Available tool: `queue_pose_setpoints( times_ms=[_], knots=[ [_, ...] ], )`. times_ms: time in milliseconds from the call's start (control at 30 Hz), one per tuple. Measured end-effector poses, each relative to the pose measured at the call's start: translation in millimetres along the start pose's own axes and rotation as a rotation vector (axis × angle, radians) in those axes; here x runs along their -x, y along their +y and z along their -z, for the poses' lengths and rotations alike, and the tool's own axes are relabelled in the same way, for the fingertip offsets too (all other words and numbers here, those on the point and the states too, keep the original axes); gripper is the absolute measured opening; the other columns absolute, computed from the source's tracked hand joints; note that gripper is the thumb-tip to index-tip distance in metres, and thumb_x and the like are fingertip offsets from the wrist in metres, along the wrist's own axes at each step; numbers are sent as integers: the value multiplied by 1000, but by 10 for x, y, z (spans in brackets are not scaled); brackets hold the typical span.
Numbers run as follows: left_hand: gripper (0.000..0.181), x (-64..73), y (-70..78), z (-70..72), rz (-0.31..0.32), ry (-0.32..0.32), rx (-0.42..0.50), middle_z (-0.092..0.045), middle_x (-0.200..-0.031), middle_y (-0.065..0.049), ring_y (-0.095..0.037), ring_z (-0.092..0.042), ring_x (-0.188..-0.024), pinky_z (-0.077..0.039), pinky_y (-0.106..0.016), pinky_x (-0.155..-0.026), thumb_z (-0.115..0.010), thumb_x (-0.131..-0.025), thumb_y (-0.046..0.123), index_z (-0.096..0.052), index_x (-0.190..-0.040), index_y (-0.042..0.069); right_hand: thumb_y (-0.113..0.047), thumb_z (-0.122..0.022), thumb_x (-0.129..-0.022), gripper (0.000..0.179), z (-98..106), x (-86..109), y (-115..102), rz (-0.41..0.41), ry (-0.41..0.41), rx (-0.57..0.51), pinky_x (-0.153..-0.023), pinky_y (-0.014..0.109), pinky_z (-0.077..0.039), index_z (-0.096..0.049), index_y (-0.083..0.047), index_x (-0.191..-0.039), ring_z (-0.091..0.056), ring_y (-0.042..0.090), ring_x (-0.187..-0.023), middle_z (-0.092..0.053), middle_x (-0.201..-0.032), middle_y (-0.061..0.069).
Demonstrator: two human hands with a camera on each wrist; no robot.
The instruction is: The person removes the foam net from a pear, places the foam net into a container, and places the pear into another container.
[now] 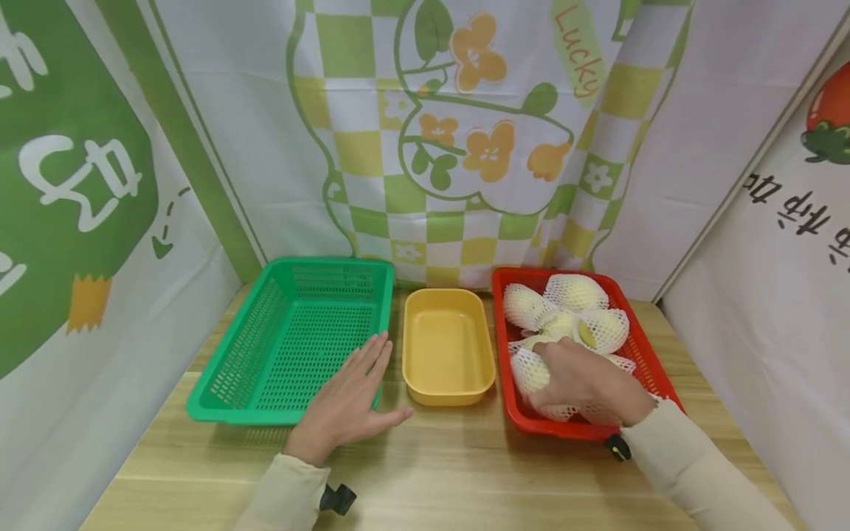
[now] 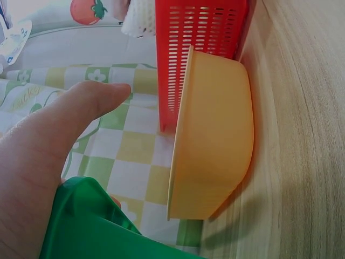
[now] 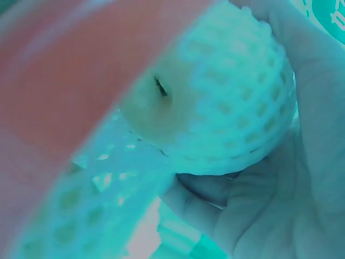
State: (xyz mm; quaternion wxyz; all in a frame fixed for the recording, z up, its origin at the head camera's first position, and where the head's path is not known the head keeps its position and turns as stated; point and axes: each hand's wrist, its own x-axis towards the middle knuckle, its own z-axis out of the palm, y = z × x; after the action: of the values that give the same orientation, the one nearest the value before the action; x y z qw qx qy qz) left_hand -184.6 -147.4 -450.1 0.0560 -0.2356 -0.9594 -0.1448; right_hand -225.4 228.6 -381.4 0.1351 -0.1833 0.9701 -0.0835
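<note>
In the head view, my right hand (image 1: 574,376) reaches down into the red basket (image 1: 640,343) on the right. Its fingers and thumb curl round a pale yellow fruit (image 3: 232,102) in a white foam net, its short dark stem showing in the right wrist view. Several more net-wrapped fruits (image 1: 576,293) lie around that hand. My left hand (image 1: 348,405) is over the near right corner of the green basket (image 1: 229,413), fingers straight and thumb spread, holding nothing. Whether its fingers touch the rim I cannot tell.
Between the two baskets stands a yellow tub (image 1: 449,394). All three containers sit on a wooden table (image 1: 451,472). A checked, flowered cloth (image 1: 425,221) hangs behind them, with printed walls at both sides.
</note>
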Motion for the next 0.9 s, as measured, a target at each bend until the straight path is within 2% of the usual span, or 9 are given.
queue_pose_setpoints(
  times_ms=[100, 233, 300, 500, 600, 700, 900],
  knots=[
    [109, -5, -2, -4, -4, 5, -2, -16, -178, -16, -33, -20, -165, -28, -52, -133, -62, -93, 71, -24, -166, 0, -39, -83, -77, 49, 42, 6, -23, 49, 25, 10, -73, 31, -57, -68, -9, -113, -57, 14, -72, -62, -80, -2],
    [109, -4, -4, -2, -7, 11, -7, -17, -177, -16, -33, -20, -165, -28, -52, -133, -62, -93, 71, -25, -166, -1, -47, -84, -78, 60, 89, 9, -62, 91, 42, 44, -81, 36, -62, -68, -6, -120, -61, 12, -77, -69, -90, -1],
    [109, -1, -4, 2, -6, 12, -7, -17, -177, -16, -33, -20, -165, -28, -52, -133, -62, -93, 71, -25, -166, -1, -49, -85, -79, 66, 114, 14, -87, 104, 43, 52, -84, 38, -64, -68, -5, -124, -62, 12, -80, -72, -96, 0],
    [108, 0, 2, 5, -2, 14, 1, -17, -177, -16, -33, -21, -165, -28, -52, -133, -64, -93, 69, -26, -165, -1, -49, -87, -79, 76, 231, 37, -192, 99, 22, 51, -86, 40, -66, -65, -2, -135, -62, 14, -80, -73, -97, 2],
    [108, 2, 4, 6, -1, 13, 0, -17, -177, -16, -33, -21, -165, -28, -52, -133, -63, -93, 69, -26, -165, -1, -49, -88, -79, 81, 292, 54, -238, 119, 28, 62, -90, 45, -65, -64, 1, -137, -66, 17, -86, -75, -109, 8],
    [108, 1, 7, 5, -3, 13, 0, -17, -177, -16, -33, -21, -165, -28, -52, -133, -63, -93, 70, -26, -165, -1, -48, -88, -79, 78, 349, 76, -286, 138, 39, 70, -90, 45, -65, -64, 1, -135, -67, 17, -88, -76, -113, 10],
    [109, 9, 8, 13, -2, 0, 4, -15, -178, -15, -33, -19, -165, -26, -52, -133, -61, -93, 71, -23, -166, 0, -40, -87, -78, 57, 454, 126, -445, 168, 50, 65, -75, 34, -63, -67, -6, -119, -60, 14, -75, -68, -91, -1]
  ],
)
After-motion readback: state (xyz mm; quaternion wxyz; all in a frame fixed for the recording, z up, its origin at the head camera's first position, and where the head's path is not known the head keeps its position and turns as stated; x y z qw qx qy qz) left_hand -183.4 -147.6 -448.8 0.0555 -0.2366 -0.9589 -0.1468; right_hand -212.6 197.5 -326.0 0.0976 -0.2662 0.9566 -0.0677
